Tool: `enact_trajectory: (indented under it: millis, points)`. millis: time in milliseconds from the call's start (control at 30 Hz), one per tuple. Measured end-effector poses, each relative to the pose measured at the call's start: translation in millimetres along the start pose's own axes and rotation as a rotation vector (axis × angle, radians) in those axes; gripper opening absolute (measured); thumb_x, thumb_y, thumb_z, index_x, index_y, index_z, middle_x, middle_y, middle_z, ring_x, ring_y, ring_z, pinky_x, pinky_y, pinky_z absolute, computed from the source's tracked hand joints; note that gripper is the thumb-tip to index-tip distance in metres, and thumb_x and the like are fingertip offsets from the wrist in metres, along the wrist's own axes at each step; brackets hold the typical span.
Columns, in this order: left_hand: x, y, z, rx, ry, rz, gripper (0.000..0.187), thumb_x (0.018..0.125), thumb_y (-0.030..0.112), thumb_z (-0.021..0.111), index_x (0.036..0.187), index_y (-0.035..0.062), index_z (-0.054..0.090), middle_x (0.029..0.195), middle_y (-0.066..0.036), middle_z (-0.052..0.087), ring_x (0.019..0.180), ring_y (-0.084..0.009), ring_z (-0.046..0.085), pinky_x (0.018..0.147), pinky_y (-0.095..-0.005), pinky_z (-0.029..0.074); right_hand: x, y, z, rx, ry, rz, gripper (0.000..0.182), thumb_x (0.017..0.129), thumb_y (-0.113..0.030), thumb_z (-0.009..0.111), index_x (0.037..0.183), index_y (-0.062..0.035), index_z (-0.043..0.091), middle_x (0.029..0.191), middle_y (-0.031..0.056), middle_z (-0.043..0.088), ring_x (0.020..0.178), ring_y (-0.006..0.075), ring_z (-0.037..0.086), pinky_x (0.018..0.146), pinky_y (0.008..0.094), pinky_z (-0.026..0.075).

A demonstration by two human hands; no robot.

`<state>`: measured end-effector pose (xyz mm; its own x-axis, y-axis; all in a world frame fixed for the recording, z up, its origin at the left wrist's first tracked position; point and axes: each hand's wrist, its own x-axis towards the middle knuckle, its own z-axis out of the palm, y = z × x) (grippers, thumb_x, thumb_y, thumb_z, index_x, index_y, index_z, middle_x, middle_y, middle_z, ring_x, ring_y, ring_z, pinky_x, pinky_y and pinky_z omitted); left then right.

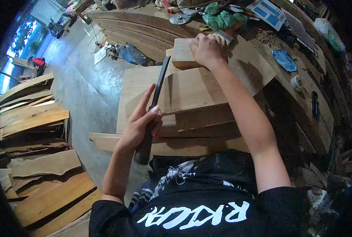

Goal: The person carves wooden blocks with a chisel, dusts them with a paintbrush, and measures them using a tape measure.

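Note:
My left hand (144,122) is wrapped round the dark handle of a long flat tool (161,81), with the index finger stretched out beside its blade. The blade points up and away, over the pale boards. My right hand (210,50) rests on the right end of a thick pale wood block (183,49), its fingers bent over the far edge. Under the block lies a broad pale board (195,89) on top of more boards. What the tool's tip touches, if anything, cannot be made out.
Green plastic bags (223,19), a metal disc (179,19), a blue cloth (284,60) and a tape roll (297,83) lie on the bench beyond. Stacked planks (53,197) stand at the left. Plastic bottles (130,54) sit near the bench. A person in red (39,62) is far off.

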<state>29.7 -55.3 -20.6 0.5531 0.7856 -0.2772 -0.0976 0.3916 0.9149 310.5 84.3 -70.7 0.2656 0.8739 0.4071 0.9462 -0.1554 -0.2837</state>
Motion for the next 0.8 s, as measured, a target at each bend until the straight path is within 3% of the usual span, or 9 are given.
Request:
enact_trajectory:
  millis: [567,800]
  points:
    - [8,5,6,0.153,0.033,-0.051,0.066,0.105,0.017,0.05,0.162,0.0215,0.017,0.083,0.0,0.052,0.058,-0.0066,0.049,0.05,-0.0248,0.047,4,9,16,-0.018,0.066,-0.072,0.048,0.093,-0.054,0.057,0.108,-0.0108,0.072,0.108,0.0195,0.069,0.113,0.0375,0.059,0.102,0.0526,0.036]
    - [22,19,4,0.176,0.02,-0.084,0.064,0.105,0.017,0.051,0.161,0.0248,0.023,0.085,0.0,0.051,0.059,-0.0072,0.05,0.051,-0.0244,0.046,5,3,2,-0.024,-0.025,0.0,0.049,0.094,-0.053,0.057,0.114,-0.0112,0.07,0.115,0.0192,0.068,0.117,0.036,0.057,0.105,0.0528,0.033]
